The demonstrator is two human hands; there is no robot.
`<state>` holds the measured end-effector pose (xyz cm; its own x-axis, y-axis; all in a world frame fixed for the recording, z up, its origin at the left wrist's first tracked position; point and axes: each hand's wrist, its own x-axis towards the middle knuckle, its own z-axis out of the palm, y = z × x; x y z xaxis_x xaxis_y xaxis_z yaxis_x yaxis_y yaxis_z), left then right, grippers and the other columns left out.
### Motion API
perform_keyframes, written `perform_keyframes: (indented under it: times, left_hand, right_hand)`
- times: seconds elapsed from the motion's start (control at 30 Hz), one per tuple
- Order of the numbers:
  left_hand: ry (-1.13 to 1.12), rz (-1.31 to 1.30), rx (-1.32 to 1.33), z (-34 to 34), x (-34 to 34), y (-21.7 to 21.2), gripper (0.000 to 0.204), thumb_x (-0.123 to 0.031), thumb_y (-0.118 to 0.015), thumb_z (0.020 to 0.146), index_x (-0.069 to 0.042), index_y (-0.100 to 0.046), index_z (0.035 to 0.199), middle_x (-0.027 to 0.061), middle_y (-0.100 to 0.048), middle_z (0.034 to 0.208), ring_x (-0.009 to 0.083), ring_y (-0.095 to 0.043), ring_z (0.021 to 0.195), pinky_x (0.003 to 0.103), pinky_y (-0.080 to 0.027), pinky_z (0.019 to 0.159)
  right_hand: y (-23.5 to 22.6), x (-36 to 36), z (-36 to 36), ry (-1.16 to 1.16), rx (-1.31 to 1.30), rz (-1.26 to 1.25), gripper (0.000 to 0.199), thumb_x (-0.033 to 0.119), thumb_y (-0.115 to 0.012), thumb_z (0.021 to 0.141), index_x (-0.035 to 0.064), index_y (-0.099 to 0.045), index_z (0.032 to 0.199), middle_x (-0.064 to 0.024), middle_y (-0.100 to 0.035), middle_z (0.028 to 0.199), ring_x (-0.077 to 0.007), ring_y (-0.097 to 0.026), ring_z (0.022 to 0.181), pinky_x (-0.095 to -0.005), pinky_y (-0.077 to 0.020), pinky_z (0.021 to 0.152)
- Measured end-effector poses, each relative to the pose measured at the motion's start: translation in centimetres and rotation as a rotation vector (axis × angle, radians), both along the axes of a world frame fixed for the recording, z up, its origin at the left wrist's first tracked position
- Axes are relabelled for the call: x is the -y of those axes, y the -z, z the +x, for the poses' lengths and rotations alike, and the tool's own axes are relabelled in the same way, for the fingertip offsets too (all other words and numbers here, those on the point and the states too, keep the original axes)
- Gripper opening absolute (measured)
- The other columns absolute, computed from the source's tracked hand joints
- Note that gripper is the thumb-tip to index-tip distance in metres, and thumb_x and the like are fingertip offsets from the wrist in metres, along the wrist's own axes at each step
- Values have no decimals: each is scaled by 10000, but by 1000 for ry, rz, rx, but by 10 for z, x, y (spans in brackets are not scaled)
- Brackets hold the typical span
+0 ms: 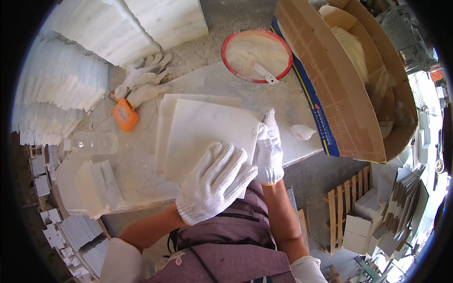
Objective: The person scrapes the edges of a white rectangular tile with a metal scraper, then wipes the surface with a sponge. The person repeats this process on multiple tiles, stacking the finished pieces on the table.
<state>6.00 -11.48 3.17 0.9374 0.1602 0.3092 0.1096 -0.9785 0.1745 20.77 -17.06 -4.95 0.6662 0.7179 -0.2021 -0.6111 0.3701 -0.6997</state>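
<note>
A: What's closest to the cam?
B: A mauve apron [245, 264] on the person, bottom of view. Bare forearms [289, 221] reach fwd beside it.

A: And the fingers?
B: Gloved L hand [217, 184]: fingers straight, close together, laid over the near part of a white tile [212, 129]; not clenched. Gloved R hand [269, 151]: fingers point away along the tile's R edge; can't tell if they grip it or just rest, b/c their undersides are hidden.

A: Why like that?
B: Prob. the L palm steadies the face while the R hand keeps the edge from sliding.

A: Where's the tile?
B: Right in front of the body, overlapping a lower tile [166, 120] that peeks out L and far side. Can't tell if the near edge is raised.

A: Further out?
B: On the table [139, 165]: small white container [303, 132] to the R; clear bottle [92, 143] on its side, L; orange boxy item [125, 115] next to spare gloves [144, 80], far L. Red-rimmed basin [223, 53] beyond, w/ pale powder [247, 49]; a scraper [265, 73] leans over its near rim, prob. for an easy grab. Big cardboard box [330, 80] far R, slab stacks [61, 75] far L, prob. sidelined to leave elbow room.
</note>
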Motion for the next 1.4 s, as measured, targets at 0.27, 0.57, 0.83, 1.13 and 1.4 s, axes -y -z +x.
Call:
perform_keyframes:
  times: [0.27,0.57,0.83,1.13,1.4]
  left_hand:
    - [3,36,-13,-3,1,6,511,-256,-733,819,-137,-624,1303,174,-541,1355,385,-517,1269,565,-437,1052]
    - [4,59,9,-1,2,6,518,-243,-733,824,-120,-607,1311,183,-540,1344,385,-526,1250,571,-452,1033]
    - [7,8,36,0,1,6,510,-219,-734,822,-121,-611,1307,177,-555,1326,379,-546,1229,561,-458,1028]
    - [16,39,1,-1,0,4,505,-239,-733,806,-134,-629,1289,162,-563,1324,369,-553,1222,550,-459,1031]
    - [-17,-8,68,-1,2,6,519,-245,-733,792,-146,-618,1289,141,-556,1328,354,-533,1246,551,-449,1038]
  right_hand:
    - [1,23,-5,-197,467,-207,566,233,-593,993,-57,-386,1433,-89,-524,1364,-144,-509,1176,-299,-410,1014]
    - [11,22,-2,-80,1155,-438,452,193,-529,1019,-21,-447,1409,-101,-532,1377,-176,-511,1211,-325,-397,1034]
    - [5,22,-1,-113,1024,-448,512,164,-540,1009,-36,-371,1449,-102,-505,1402,-160,-495,1230,-300,-402,1024]
    - [8,29,-8,-210,1425,-576,423,235,-445,1034,-17,-438,1372,-184,-510,1368,-294,-500,1241,-400,-368,1079]
    - [1,56,-29,-242,-254,201,249,152,-608,971,38,-532,1179,-30,-591,929,-144,-574,804,-270,-484,752]
